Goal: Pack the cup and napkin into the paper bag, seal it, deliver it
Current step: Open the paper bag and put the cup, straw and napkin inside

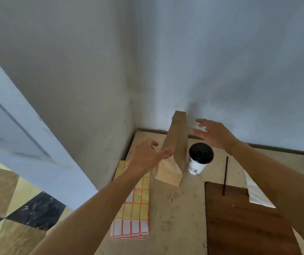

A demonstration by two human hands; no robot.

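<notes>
A brown paper bag [177, 142] stands upright and folded flat on the table near the wall corner. My left hand [147, 155] is open beside its left edge, fingertips close to or just touching the paper. My right hand [212, 134] hovers open to the right of the bag's upper part, above the cup, fingers spread and not touching the bag. A white paper cup with a black lid [200, 159] stands just right of the bag's base. A white napkin [256, 192] lies flat at the right, partly under my right forearm.
A stack of sticker label sheets [134, 208] lies along the table's left edge. A dark wooden board [243, 223] lies at the front right with a thin black straw [225, 175] across its far edge. The beige table [175, 218] meets walls behind and left.
</notes>
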